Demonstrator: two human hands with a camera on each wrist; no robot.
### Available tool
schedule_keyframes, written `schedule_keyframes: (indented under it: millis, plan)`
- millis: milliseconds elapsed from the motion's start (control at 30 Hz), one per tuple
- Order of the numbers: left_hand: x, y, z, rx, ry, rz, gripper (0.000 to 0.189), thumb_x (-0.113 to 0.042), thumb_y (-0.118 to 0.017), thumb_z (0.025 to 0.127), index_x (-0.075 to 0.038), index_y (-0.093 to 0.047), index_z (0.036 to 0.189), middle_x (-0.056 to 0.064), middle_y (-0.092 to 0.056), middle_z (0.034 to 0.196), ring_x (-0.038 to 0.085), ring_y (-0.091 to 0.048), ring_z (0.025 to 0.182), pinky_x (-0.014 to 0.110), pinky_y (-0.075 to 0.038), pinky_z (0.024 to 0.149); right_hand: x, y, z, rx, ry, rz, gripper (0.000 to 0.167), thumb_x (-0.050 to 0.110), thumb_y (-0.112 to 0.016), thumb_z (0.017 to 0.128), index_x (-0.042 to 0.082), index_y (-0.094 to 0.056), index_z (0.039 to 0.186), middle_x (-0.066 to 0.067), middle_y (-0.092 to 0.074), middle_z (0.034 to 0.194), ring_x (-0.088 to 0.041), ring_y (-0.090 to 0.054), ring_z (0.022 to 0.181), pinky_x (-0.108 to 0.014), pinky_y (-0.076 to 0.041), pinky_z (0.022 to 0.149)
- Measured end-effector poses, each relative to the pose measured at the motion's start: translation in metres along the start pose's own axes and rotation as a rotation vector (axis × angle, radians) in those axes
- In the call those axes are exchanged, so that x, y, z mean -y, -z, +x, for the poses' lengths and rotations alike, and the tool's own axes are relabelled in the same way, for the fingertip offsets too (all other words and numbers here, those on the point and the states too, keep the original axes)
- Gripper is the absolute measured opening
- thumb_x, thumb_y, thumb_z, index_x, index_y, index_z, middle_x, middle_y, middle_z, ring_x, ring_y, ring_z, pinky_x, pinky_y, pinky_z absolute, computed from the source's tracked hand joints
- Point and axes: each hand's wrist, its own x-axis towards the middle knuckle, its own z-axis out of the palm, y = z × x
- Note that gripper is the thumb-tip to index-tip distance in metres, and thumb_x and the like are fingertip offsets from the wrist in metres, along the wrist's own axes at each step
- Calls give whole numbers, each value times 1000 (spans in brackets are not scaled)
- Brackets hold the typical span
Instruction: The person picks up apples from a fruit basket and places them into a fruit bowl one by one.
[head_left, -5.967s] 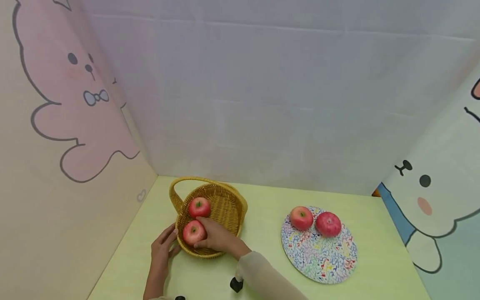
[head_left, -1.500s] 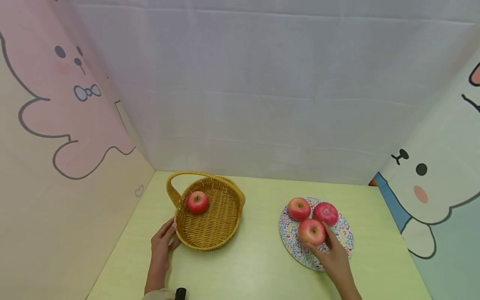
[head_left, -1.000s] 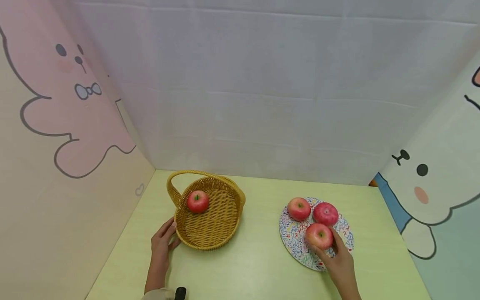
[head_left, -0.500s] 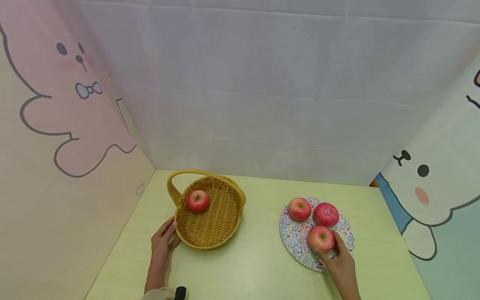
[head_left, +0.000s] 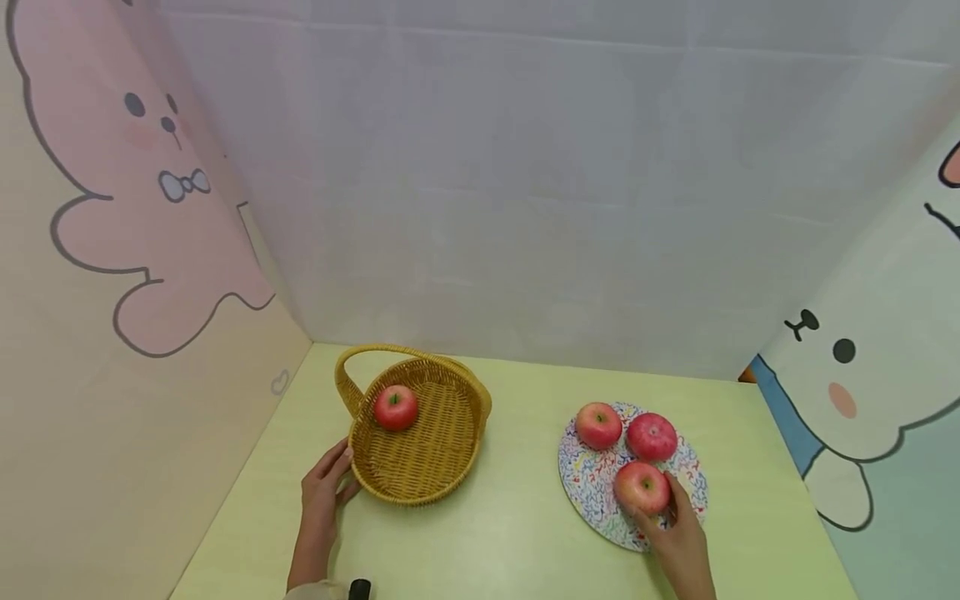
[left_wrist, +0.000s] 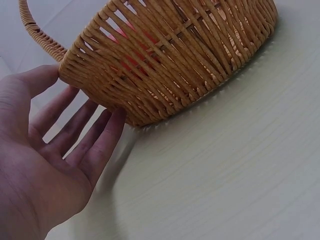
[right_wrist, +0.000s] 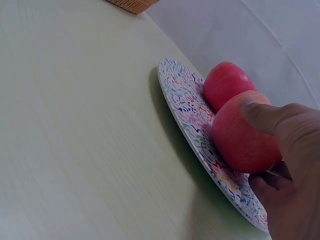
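My right hand holds a red apple at the near part of a round plate with colourful squiggles. In the right wrist view the thumb lies on the apple's upper side, and the fingers curl beneath it, partly hidden. Two more apples, one paler and one deep red, sit just behind on the plate. On the left, my left hand rests against the wicker basket, thumb at the rim and fairly straight fingers at its outer wall. One apple lies inside the basket.
The basket's arched handle rises over its back left side. Pale yellow-green tabletop lies between basket and plate. A white back wall and printed side panels enclose the table.
Six seconds ago my right hand gripped an apple inside the basket; that apple is now at the plate. Over the last second it shifted slightly nearer. My left hand stays at the basket.
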Motion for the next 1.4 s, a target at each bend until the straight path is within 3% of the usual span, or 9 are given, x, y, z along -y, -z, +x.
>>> schedule_keyframes:
  millis: [300, 433, 533, 600, 633, 733, 867, 1167, 1400]
  plan:
    - [1, 1, 1, 0, 1, -1, 65, -41, -68, 102, -13, -49, 157, -31, -66, 113, -6, -66, 107, 22, -62, 83, -1, 1, 1, 26, 7, 3, 101, 23, -82, 92, -5, -17, 164, -34, -29, 164, -49, -33, 151, 9, -21, 97]
    - [3, 1, 1, -3, 0, -11, 65, -40, -69, 102, -11, -49, 156, -30, -67, 111, -5, -66, 106, 22, -62, 83, 1, 0, 3, 41, -1, -28, 103, 22, -82, 92, -7, -14, 164, -35, -27, 164, -51, -31, 152, -24, -32, 124]
    - [3, 2, 1, -5, 2, -12, 65, -40, -69, 101, -11, -49, 157, -30, -67, 111, -6, -66, 105, 22, -63, 82, 1, -1, 4, 55, -10, -35, 104, 22, -81, 93, -8, -11, 163, -36, -24, 165, -52, -29, 153, -58, -31, 121]
    - [3, 2, 0, -6, 2, -10, 65, -40, -69, 101, -11, -49, 157, -30, -67, 110, -6, -66, 104, 22, -63, 82, 2, -1, 3, 55, -7, -39, 104, 23, -81, 92, -8, -11, 163, -36, -24, 165, -53, -28, 153, -60, -31, 121]
    - [3, 2, 0, -7, 3, -9, 66, -40, -69, 101, -11, -49, 157, -30, -67, 110, -6, -66, 104, 22, -63, 82, 2, -1, 3, 51, -1, -44, 104, 23, -81, 92, -8, -12, 163, -36, -24, 165, -53, -29, 153, -60, -31, 121]
    - [3, 1, -1, -7, 1, -5, 66, -41, -68, 102, -12, -49, 157, -31, -67, 111, -7, -66, 105, 22, -62, 82, 2, 0, 2, 35, 24, -49, 101, 22, -81, 93, -8, -14, 163, -36, -26, 164, -52, -30, 152, -33, -30, 127]
    - [2, 1, -1, -1, -1, -3, 66, -42, -68, 101, -12, -49, 157, -32, -66, 112, -8, -66, 105, 22, -62, 83, 2, 0, 0, 8, 60, -46, 98, 22, -80, 94, -7, -16, 163, -36, -29, 163, -53, -33, 149, 6, -21, 105]
    - [2, 1, -1, 10, -23, 8, 64, -41, -67, 103, -12, -49, 157, -32, -64, 113, -7, -66, 106, 22, -62, 83, 14, 4, -4, -55, 144, -29, 89, 20, -80, 94, -6, -27, 161, -34, -34, 161, -55, -37, 146, 8, -23, 102]
    - [2, -1, -2, 8, -26, 5, 65, -42, -67, 102, -12, -50, 156, -30, -65, 115, -5, -66, 107, 23, -62, 84, 29, 4, -3, -175, 209, -23, 74, 15, -80, 94, -1, -42, 155, -25, -45, 158, -42, -46, 139, 10, -23, 98]
